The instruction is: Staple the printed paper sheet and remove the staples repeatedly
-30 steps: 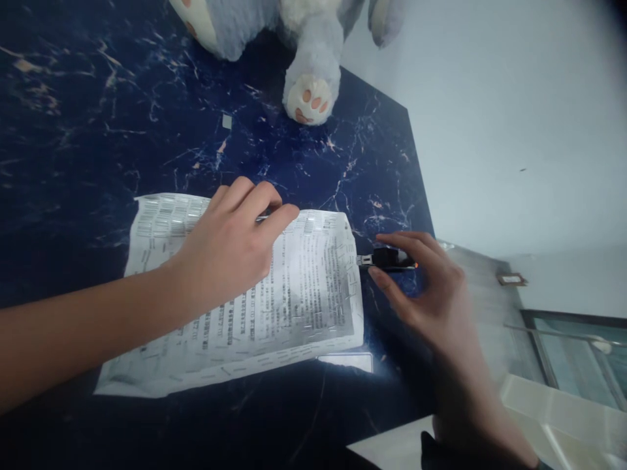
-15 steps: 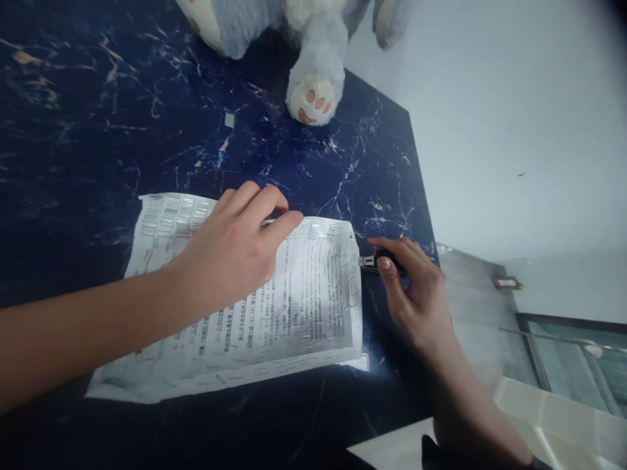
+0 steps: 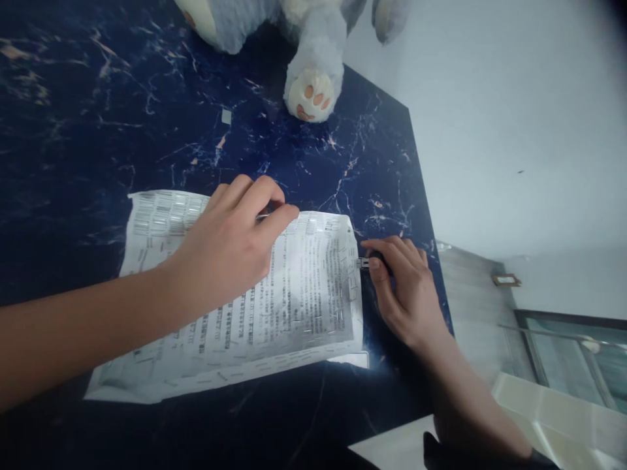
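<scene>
A stack of printed paper sheets [image 3: 304,300], studded with many staples, lies on a dark blue marbled table [image 3: 98,117]. My left hand [image 3: 230,248] rests on the upper middle of the sheets with its fingers curled, pinching a thin metal piece near the top edge. My right hand [image 3: 404,287] is closed over a small black stapler [image 3: 365,263] at the paper's right edge; only the stapler's metal tip shows.
A grey plush toy [image 3: 313,59] with a white paw sits at the table's far edge. A small paper scrap [image 3: 226,116] lies near it. The table's right edge drops to a pale floor [image 3: 514,130]. A glass-topped piece of furniture [image 3: 578,365] stands at the lower right.
My right hand went from open fingers beside the stapler to closed over it, covering most of it, and shifted a little left toward the paper's edge. My left hand stayed put.
</scene>
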`<state>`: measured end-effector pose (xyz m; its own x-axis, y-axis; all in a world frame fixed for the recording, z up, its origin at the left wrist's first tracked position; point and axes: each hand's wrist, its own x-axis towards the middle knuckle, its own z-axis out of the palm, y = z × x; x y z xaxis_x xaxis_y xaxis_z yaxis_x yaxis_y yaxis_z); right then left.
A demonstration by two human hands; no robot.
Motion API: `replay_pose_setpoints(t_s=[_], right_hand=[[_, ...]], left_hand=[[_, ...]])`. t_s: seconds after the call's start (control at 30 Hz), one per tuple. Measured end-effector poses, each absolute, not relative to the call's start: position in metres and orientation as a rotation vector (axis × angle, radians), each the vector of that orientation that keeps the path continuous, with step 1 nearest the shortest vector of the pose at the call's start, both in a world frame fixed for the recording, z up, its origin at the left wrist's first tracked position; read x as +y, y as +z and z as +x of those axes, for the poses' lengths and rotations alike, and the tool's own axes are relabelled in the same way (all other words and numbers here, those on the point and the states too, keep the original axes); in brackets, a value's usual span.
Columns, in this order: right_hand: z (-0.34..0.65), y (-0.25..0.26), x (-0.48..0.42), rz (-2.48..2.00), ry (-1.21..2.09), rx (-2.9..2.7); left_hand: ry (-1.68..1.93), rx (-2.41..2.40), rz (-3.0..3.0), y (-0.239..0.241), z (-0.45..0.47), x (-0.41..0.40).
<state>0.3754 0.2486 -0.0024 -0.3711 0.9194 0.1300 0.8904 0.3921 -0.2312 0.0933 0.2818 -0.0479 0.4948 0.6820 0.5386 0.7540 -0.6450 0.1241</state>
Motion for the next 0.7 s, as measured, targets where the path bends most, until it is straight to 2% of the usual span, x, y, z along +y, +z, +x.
replay_pose_setpoints(t_s=[0.37,0.53,0.7], right_hand=[[0.369,-0.012,0.248,-1.639,-0.023,-2.483],[0.369,-0.017,0.248,-1.648,-0.075,-2.465],[0.362,-0.032,0.246,-1.673,-0.274,-2.501]], left_hand=[[-0.993,-1.408,-2.702,-0.049,0.094,0.281],[-0.951,-1.427,-2.743,-0.047,0.094,0.28],[-0.893,-1.411,-2.722,-0.048,0.094,0.28]])
